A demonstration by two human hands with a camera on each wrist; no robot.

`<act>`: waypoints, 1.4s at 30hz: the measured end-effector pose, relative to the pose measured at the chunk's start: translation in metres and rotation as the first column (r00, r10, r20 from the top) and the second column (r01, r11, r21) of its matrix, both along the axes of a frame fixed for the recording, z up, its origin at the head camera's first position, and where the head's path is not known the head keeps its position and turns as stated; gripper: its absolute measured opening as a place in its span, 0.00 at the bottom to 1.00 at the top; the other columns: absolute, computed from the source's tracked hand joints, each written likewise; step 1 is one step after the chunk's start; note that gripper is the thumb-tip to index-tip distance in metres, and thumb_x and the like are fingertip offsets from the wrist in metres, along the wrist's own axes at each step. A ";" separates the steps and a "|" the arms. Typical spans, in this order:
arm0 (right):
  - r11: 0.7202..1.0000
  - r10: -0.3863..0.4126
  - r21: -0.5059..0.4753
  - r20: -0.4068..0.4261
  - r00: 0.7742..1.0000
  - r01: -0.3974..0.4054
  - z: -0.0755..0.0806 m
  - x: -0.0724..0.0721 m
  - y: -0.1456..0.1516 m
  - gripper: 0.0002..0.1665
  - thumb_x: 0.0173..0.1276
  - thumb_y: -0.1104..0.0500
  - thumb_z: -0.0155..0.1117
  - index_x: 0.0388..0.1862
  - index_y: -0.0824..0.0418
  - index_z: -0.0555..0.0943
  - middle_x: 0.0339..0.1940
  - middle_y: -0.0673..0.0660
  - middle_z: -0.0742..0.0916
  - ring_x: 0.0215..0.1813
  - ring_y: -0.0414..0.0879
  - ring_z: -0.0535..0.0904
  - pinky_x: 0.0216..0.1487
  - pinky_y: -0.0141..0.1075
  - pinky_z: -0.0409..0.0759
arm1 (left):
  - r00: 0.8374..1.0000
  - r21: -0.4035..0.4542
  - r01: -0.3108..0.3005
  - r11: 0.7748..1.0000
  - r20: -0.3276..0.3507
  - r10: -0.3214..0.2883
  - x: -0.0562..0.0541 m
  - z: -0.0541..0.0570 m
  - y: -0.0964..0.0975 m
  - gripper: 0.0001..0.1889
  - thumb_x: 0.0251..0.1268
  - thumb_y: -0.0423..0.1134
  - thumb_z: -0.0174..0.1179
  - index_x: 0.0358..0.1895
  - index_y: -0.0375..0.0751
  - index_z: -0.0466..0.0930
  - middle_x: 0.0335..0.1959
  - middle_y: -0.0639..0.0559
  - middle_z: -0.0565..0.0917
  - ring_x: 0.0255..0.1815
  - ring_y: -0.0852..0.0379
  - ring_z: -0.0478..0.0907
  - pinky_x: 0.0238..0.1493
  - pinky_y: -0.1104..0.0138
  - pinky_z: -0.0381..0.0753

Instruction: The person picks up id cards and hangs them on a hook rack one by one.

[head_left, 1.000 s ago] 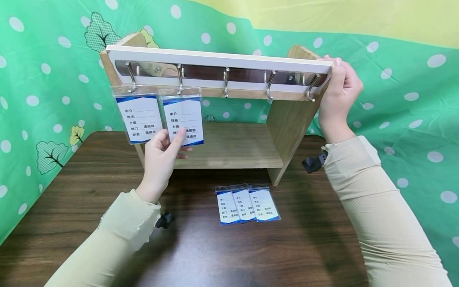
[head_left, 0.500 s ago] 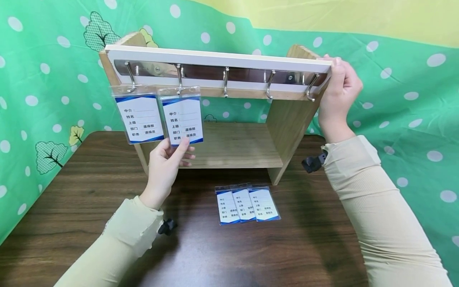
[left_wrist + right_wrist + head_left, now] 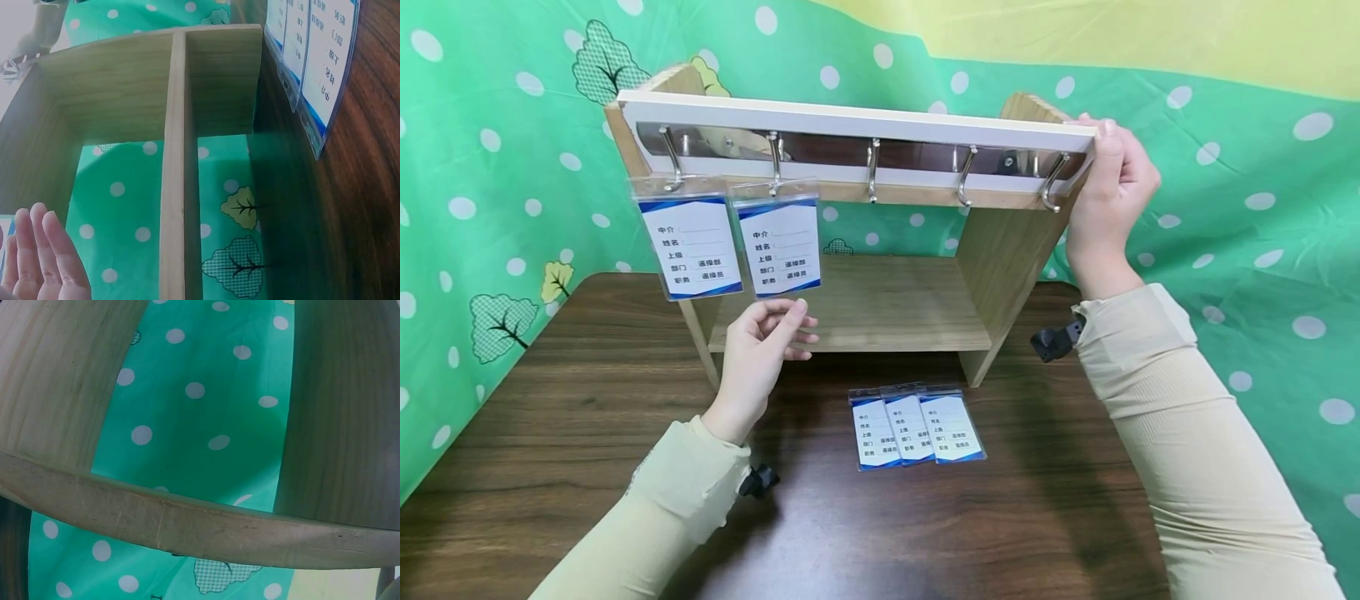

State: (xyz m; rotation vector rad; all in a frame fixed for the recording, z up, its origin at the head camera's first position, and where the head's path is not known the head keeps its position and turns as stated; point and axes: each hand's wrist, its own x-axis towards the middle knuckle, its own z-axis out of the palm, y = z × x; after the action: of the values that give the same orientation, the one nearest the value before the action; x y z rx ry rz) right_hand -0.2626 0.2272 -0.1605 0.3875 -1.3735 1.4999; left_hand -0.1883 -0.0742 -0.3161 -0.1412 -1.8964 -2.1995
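Note:
Two clear-sleeved ID badges with blue corners hang side by side from the hook rack [image 3: 850, 121]: the left badge [image 3: 692, 246] on the first hook, the right badge [image 3: 778, 246] on the second. Just under the right badge is my left hand [image 3: 756, 358], holding nothing, its fingers loosely bent. In the left wrist view, the fingers [image 3: 47, 250] of that hand look extended. My right hand [image 3: 1111, 208] grips the right end of the rack's white top board, thumb in front. Three more badges [image 3: 917, 429] lie overlapping on the table in front of the rack.
The rack's wooden shelf [image 3: 880, 304] spans between two side panels [image 3: 1011, 258], which stand on a dark wood table [image 3: 880, 533]. Hooks [image 3: 874, 171] at the middle and right carry nothing. A green dotted cloth [image 3: 1262, 250] hangs behind.
My left hand has let go of the right badge and moved down, away from its lower edge. That badge now hangs freely. My right hand stays on the board.

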 end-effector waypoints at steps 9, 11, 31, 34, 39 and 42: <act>1.000 -0.015 0.018 -0.011 1.000 0.015 0.000 0.000 -0.001 0.20 0.71 0.67 0.51 0.27 0.56 0.88 0.29 0.47 0.89 0.43 0.44 0.85 0.58 0.35 0.78 | 0.999 0.007 0.034 0.999 0.043 -0.034 0.002 -0.007 0.009 0.10 0.71 0.41 0.60 0.46 0.37 0.78 0.32 0.54 0.87 0.29 0.57 0.85 0.32 0.65 0.85; 1.000 -0.013 0.008 -0.003 1.000 0.013 0.000 0.000 -0.001 0.20 0.70 0.67 0.51 0.27 0.57 0.88 0.29 0.47 0.89 0.44 0.44 0.85 0.57 0.34 0.78 | 0.998 0.000 0.037 0.999 0.054 -0.037 0.002 -0.010 0.012 0.10 0.71 0.41 0.61 0.46 0.37 0.78 0.33 0.51 0.87 0.30 0.57 0.85 0.32 0.65 0.85; 1.000 -0.021 0.011 -0.004 1.000 0.021 0.000 -0.004 0.002 0.20 0.71 0.67 0.50 0.28 0.57 0.88 0.29 0.47 0.90 0.44 0.44 0.84 0.56 0.34 0.78 | 0.983 -0.122 0.125 0.985 0.153 -0.106 0.009 -0.034 0.032 0.13 0.70 0.42 0.61 0.51 0.38 0.81 0.44 0.41 0.86 0.38 0.51 0.85 0.35 0.65 0.84; 1.000 -0.023 0.010 -0.004 1.000 0.023 0.000 -0.002 -0.001 0.20 0.71 0.67 0.50 0.27 0.57 0.88 0.29 0.47 0.90 0.43 0.44 0.84 0.55 0.33 0.78 | 0.980 -0.128 0.138 0.982 0.160 -0.117 0.010 -0.038 0.034 0.13 0.70 0.42 0.61 0.52 0.39 0.81 0.44 0.41 0.87 0.38 0.51 0.85 0.36 0.65 0.84; 1.000 -0.021 0.002 0.003 1.000 0.021 0.001 0.001 -0.003 0.20 0.71 0.67 0.50 0.27 0.57 0.88 0.29 0.47 0.90 0.43 0.44 0.84 0.55 0.33 0.78 | 0.975 -0.134 0.165 0.977 0.172 -0.141 0.010 -0.044 0.036 0.14 0.70 0.42 0.61 0.52 0.39 0.82 0.45 0.41 0.87 0.40 0.48 0.85 0.36 0.65 0.84; 1.000 -0.007 -0.010 -0.004 1.000 0.007 0.000 -0.003 -0.001 0.21 0.71 0.67 0.50 0.27 0.58 0.88 0.29 0.48 0.90 0.43 0.44 0.84 0.56 0.34 0.78 | 0.972 -0.138 0.178 0.974 0.181 -0.152 0.010 -0.048 0.038 0.14 0.70 0.42 0.61 0.52 0.38 0.82 0.46 0.42 0.87 0.40 0.50 0.85 0.36 0.65 0.84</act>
State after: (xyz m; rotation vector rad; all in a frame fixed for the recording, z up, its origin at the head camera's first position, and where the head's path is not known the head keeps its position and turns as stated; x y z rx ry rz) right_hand -0.2652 0.2263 -0.1605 0.3785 -1.3628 1.4988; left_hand -0.1785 -0.0363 -0.3643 -0.1476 -2.2226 -2.2313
